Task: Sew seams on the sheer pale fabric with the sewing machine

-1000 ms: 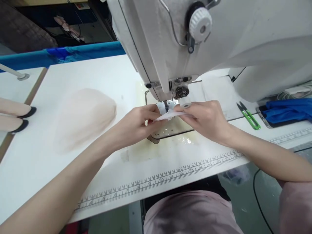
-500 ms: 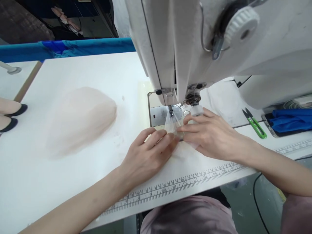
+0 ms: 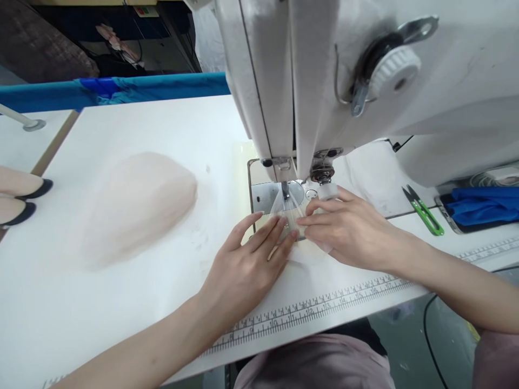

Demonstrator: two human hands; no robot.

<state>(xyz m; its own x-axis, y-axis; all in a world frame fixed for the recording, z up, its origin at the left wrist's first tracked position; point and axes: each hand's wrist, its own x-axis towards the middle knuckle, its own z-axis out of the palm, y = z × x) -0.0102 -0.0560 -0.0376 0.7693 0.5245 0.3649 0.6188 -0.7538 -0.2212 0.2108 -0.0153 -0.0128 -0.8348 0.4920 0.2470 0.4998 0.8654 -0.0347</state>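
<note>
A small sheer, pale fabric piece lies on the metal needle plate under the presser foot of a white sewing machine. My left hand lies flat with fingers stretched out, fingertips pressing the fabric's left edge. My right hand rests on the fabric's right side, fingers extended and pressing it down just in front of the needle.
A pile of pale pink sheer fabric sits on the white table to the left. Green thread snips and blue cloth lie at the right. A printed ruler runs along the table's front edge.
One second ago both hands pinched the fabric piece up at the needle. They have since laid it flat on the plate and pressed it down; the last half second shows little change.
</note>
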